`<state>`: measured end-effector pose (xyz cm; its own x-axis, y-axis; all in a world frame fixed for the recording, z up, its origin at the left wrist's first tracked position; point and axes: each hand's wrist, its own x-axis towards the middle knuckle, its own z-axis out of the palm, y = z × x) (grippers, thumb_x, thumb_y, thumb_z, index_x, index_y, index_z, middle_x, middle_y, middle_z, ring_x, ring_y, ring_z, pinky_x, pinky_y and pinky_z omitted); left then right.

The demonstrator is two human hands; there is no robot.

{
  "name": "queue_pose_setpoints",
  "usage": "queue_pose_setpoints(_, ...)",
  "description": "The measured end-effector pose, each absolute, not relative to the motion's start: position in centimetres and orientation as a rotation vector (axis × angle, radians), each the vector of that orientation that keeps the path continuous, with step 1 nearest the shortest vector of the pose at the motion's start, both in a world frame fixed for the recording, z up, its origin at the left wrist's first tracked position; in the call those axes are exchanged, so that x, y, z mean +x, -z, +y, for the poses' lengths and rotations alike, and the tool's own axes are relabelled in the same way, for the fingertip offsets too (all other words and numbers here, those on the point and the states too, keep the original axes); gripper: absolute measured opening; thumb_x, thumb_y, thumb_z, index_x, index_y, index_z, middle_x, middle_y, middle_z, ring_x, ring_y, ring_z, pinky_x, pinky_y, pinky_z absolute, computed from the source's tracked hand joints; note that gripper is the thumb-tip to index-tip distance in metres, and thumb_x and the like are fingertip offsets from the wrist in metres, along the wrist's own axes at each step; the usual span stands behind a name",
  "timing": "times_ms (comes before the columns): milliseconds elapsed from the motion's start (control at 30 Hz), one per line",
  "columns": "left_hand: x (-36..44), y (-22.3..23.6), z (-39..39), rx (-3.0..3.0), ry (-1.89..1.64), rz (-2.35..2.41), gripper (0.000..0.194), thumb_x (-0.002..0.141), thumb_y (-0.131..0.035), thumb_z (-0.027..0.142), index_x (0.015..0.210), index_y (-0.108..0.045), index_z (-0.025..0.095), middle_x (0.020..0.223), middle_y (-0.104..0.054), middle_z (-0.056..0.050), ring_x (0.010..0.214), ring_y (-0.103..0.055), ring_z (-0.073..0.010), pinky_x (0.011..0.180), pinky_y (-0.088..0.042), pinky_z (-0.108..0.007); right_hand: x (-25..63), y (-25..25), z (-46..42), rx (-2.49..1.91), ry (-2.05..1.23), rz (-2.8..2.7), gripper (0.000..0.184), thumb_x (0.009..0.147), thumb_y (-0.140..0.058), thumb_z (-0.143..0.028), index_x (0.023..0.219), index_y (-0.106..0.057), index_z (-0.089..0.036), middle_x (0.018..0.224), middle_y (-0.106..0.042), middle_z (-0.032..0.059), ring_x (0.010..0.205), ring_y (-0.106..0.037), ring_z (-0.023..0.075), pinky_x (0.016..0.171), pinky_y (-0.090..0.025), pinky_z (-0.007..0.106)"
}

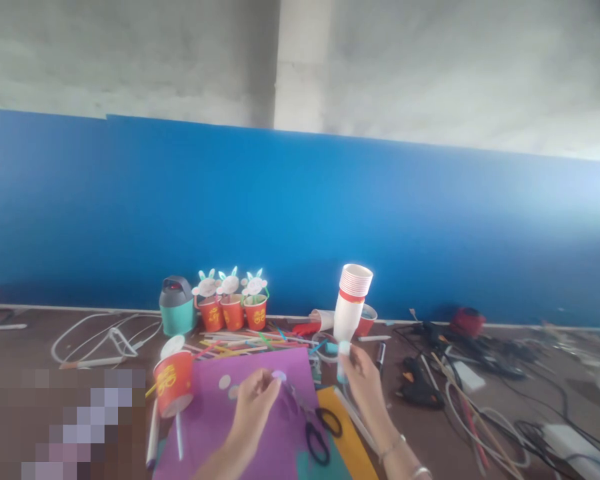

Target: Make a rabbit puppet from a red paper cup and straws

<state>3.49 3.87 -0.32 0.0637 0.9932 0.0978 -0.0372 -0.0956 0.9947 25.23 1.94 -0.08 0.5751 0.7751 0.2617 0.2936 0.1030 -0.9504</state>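
In the head view, a brown table (405,443) runs along a blue board (300,200) at its back edge. The left hand (256,400) is above a purple sheet (215,427) near the table's front edge, its thumb and fingers pinched narrow on a small pale disc (279,376). The right hand (364,373) is to the right of the sheet, fingers drawn in on a white and light-blue tube (344,357); it looks like a glue stick, though blur leaves that unsure.

Scissors (317,433) lie between the two forearms, the blades pointing toward the left hand and the black handles reaching over an orange sheet (355,433). Loose discs (225,382) lie on the purple sheet. By its left edge a red cup (173,383) leans, with a pale round piece at its rim and a white stick below.

Along the table's back edge stand a teal box (177,310), three red cups (233,312) with eared faces, and a tall stack of white cups (355,287). Coloured sticks (240,343) are strewn before the three cups. Toward the table's right edge are a black glue gun (420,387) and tangled cables (520,433).
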Motion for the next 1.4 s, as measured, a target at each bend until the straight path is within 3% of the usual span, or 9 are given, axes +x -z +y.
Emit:
queue_pose_setpoints(133, 3.5, -0.5, 3.2, 1.254, -1.174, 1.006, 0.025, 0.068, -0.061, 0.037, 0.056, -0.048, 0.019, 0.053, -0.04, 0.005, 0.054, -0.037, -0.0112, 0.055, -0.03, -0.024, 25.8, 0.1, 2.8, -1.456, -0.423, -1.045, 0.04, 0.072, -0.061, -0.046, 0.094, -0.06, -0.013, 0.085, -0.07, 0.0102, 0.074, -0.065, 0.0229, 0.065, -0.052, 0.032)
queue_pose_setpoints(533, 3.1, -1.7, 2.8, 1.21, -1.013, 0.722, 0.016, 0.07, -0.062, 0.033, 0.069, -0.059, 0.017, 0.074, -0.061, -0.003, 0.076, -0.053, -0.0172, 0.074, -0.038, -0.028, 27.1, 1.3, 2.9, -1.563, -0.279, -1.188, 0.042, 0.068, -0.058, -0.032, 0.107, -0.054, -0.018, 0.101, -0.068, 0.0102, 0.094, -0.064, 0.0266, 0.082, -0.051, 0.039)
queue_pose_setpoints(667, 3.2, -1.0, 3.1, 1.326, -0.985, 0.715, 0.014, 0.073, -0.056, 0.031, 0.073, -0.059, 0.017, 0.079, -0.061, -0.005, 0.078, -0.054, -0.0184, 0.074, -0.039, -0.028, 26.2, 0.1, 2.0, -1.711, 0.072, -1.221, 0.051, 0.067, -0.058, -0.03, 0.116, -0.052, -0.014, 0.111, -0.061, 0.0182, 0.109, -0.053, 0.0345, 0.092, -0.042, 0.051)
queue_pose_setpoints(733, 3.2, -0.8, 3.3, 1.441, -1.023, 0.741, 0.01, 0.071, -0.054, 0.027, 0.07, -0.058, 0.018, 0.078, -0.06, -0.005, 0.075, -0.052, -0.0184, 0.072, -0.039, -0.028, 24.4, -1.4, 1.2, -1.661, 0.24, -1.269, 0.041, 0.07, -0.057, -0.027, 0.109, -0.057, -0.015, 0.107, -0.062, 0.0172, 0.107, -0.052, 0.0346, 0.093, -0.04, 0.051)
queue_pose_setpoints(800, 3.3, -0.8, 3.6, 1.585, -1.098, 0.773, 0.005, 0.067, -0.053, 0.021, 0.063, -0.056, 0.019, 0.08, -0.059, -0.006, 0.078, -0.052, -0.0197, 0.074, -0.039, -0.03, 22.0, -3.0, 0.4, -1.525, 0.034, -1.48, 0.018, 0.076, -0.052, -0.024, 0.089, -0.063, -0.02, 0.093, -0.066, 0.0105, 0.091, -0.06, 0.027, 0.084, -0.047, 0.041)
queue_pose_setpoints(933, 3.3, -1.3, 3.5, 1.813, -1.124, 0.865, 0.008, 0.059, -0.052, 0.013, 0.057, -0.055, 0.02, 0.079, -0.061, -0.006, 0.084, -0.055, -0.0227, 0.081, -0.039, -0.033, 17.7, -4.7, -0.4, -1.401, -0.558, -1.645, 0.016, 0.071, -0.051, -0.014, 0.074, -0.065, -0.02, 0.068, -0.068, 0.0008, 0.063, -0.062, 0.0173, 0.06, -0.048, 0.025)
queue_pose_setpoints(1100, 3.1, -1.7, 3.5, 1.956, -1.052, 1.009, 0.011, 0.058, -0.052, 0.011, 0.055, -0.058, 0.02, 0.077, -0.064, -0.007, 0.083, -0.058, -0.024, 0.081, -0.04, -0.035, 16.5, -4.8, 0.1, -1.47, -0.524, -1.698, 0.016, 0.068, -0.048, -0.014, 0.065, -0.063, -0.02, 0.059, -0.065, -0.0003, 0.056, -0.058, 0.017, 0.054, -0.041, 0.025)
queue_pose_setpoints(1267, -1.5, -4.0, 6.3, 2.053, -1.065, 1.298, 0.033, 0.065, -0.058, 0.024, 0.096, -0.065, 0.018, 0.102, -0.065, -0.011, 0.101, -0.057, -0.0284, 0.09, -0.04, -0.038, 17.3, -5.0, 1.2, -1.438, -0.521, -1.538, 0.011, 0.07, -0.049, -0.02, 0.063, -0.057, -0.02, 0.06, -0.063, 0.0009, 0.059, -0.059, 0.018, 0.058, -0.043, 0.028)
queue_pose_setpoints(1400, -8.7, -6.1, 9.1, 2.027, -0.8, 2.157, 0.071, 0.074, -0.049, 0.052, 0.128, -0.045, 0.006, 0.123, -0.055, -0.025, 0.114, -0.048, -0.0429, 0.092, -0.035, -0.049, 17.7, -5.6, 1.6, -1.386, -0.819, -1.236, 0.009, 0.068, -0.055, -0.028, 0.065, -0.054, -0.02, 0.058, -0.061, 0.0, 0.055, -0.06, 0.0172, 0.053, -0.045, 0.027)
